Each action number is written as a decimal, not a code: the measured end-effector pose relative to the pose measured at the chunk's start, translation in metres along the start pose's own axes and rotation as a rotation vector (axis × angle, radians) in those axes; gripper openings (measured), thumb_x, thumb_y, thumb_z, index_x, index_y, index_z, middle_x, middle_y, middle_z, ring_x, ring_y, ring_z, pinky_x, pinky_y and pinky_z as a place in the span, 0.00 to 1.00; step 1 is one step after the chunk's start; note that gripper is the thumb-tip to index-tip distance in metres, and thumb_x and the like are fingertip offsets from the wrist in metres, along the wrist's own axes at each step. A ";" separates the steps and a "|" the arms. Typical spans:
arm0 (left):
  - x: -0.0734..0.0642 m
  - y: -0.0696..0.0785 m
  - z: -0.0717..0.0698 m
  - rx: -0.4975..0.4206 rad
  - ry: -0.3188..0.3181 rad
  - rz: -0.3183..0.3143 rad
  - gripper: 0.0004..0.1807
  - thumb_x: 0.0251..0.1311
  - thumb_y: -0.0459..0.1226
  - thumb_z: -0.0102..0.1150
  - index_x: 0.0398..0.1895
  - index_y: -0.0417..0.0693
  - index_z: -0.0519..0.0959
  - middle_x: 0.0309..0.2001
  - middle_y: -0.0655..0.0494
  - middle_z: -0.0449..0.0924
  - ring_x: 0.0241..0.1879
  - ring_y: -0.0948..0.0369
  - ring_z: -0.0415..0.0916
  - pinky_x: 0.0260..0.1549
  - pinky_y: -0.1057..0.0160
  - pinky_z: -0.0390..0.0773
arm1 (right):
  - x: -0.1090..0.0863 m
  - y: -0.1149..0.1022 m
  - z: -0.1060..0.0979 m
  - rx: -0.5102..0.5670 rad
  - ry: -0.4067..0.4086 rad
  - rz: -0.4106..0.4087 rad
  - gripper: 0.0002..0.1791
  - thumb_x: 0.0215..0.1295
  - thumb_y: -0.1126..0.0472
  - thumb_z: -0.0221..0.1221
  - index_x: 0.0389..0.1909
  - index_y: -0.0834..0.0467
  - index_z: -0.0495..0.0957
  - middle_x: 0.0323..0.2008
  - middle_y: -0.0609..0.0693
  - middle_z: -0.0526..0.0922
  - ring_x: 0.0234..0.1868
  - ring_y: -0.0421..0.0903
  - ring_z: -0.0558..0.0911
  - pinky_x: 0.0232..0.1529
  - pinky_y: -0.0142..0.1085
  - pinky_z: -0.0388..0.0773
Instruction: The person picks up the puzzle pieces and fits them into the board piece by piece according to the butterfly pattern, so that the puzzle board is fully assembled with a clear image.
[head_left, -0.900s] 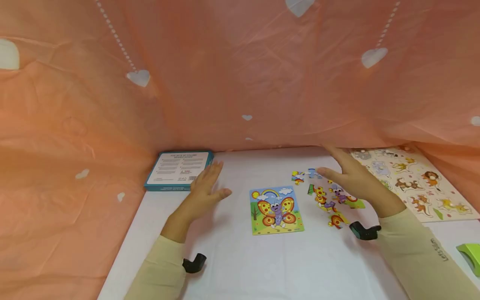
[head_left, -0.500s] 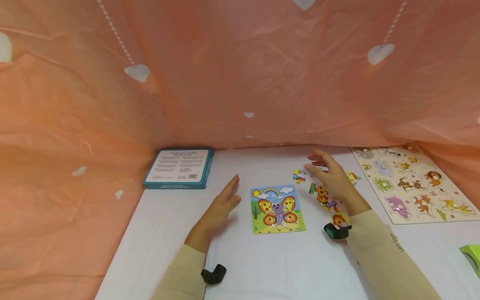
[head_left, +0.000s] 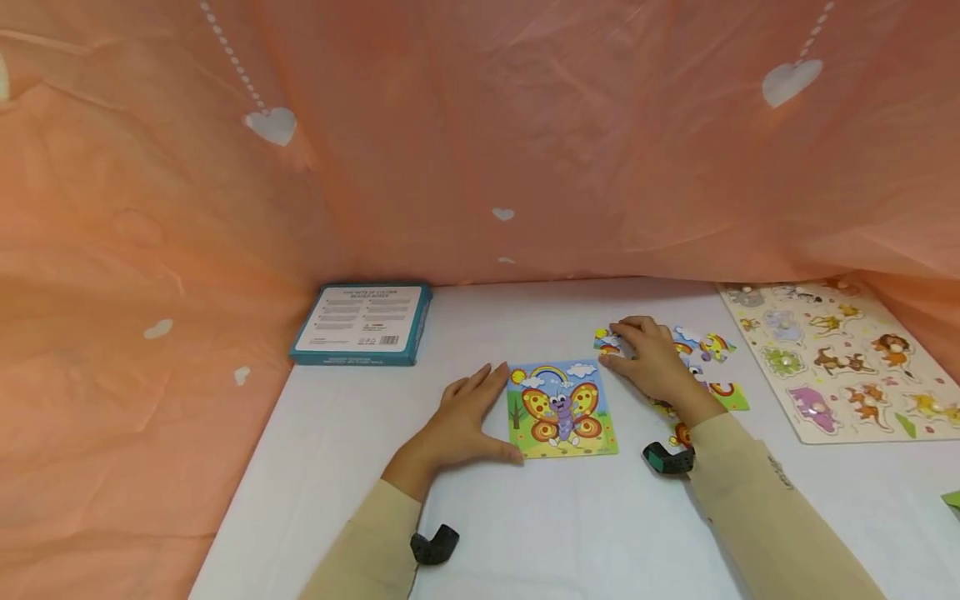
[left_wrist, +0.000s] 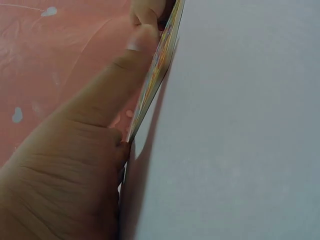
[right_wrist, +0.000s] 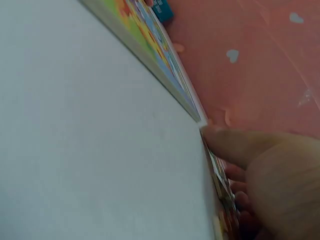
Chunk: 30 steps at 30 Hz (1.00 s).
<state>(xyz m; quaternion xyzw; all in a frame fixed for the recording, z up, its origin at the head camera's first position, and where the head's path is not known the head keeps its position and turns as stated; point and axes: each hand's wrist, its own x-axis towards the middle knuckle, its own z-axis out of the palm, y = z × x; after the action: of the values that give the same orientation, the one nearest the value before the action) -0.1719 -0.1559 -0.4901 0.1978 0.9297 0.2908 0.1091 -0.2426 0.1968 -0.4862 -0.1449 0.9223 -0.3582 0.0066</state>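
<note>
A butterfly picture board [head_left: 562, 410] lies at the middle of the white table. My left hand [head_left: 461, 421] rests at its left side, fingers straight by the upper corner and thumb by the lower one. In the left wrist view the thumb [left_wrist: 112, 82] reaches along the board's edge. Right of the board, my right hand [head_left: 652, 362] pinches a jigsaw piece with a sun [head_left: 602, 340], mostly covered by the fingers. Its thumb [right_wrist: 225, 142] is low over the table in the right wrist view. Other jigsaw pieces [head_left: 717, 347] lie around and under this hand.
A blue-edged box [head_left: 360, 325] lies at the back left. On the right is a wooden animal peg board [head_left: 847, 358]. A green object [head_left: 951, 500] shows at the right edge. An orange curtain [head_left: 450, 150] with hearts hangs behind the table.
My left hand has moved right, from the box side to the board's left edge. The right hand has come left and down, its fingers closing round the sun piece.
</note>
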 end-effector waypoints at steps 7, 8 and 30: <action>0.005 0.002 -0.001 0.148 -0.055 0.071 0.73 0.46 0.71 0.79 0.90 0.52 0.52 0.89 0.61 0.41 0.87 0.58 0.31 0.81 0.44 0.39 | 0.002 -0.009 0.000 0.071 0.052 0.030 0.25 0.78 0.59 0.68 0.67 0.68 0.76 0.69 0.71 0.69 0.65 0.69 0.66 0.62 0.66 0.66; 0.005 0.003 -0.001 0.147 -0.062 0.067 0.73 0.47 0.71 0.79 0.90 0.52 0.52 0.89 0.61 0.41 0.87 0.58 0.31 0.81 0.44 0.38 | 0.002 -0.009 0.000 0.084 0.058 0.030 0.25 0.77 0.61 0.68 0.67 0.67 0.76 0.67 0.71 0.71 0.64 0.68 0.67 0.62 0.65 0.67; 0.005 0.010 -0.011 0.185 -0.169 0.067 0.72 0.55 0.71 0.73 0.91 0.48 0.44 0.90 0.58 0.33 0.86 0.55 0.25 0.81 0.41 0.33 | -0.003 -0.094 0.045 0.149 -0.239 -0.057 0.27 0.72 0.66 0.71 0.68 0.67 0.76 0.46 0.55 0.83 0.44 0.49 0.82 0.47 0.46 0.84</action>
<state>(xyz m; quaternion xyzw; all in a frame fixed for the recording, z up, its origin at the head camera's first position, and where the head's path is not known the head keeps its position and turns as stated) -0.1766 -0.1524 -0.4757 0.2619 0.9329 0.1895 0.1586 -0.2094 0.1022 -0.4572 -0.2117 0.8812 -0.4061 0.1169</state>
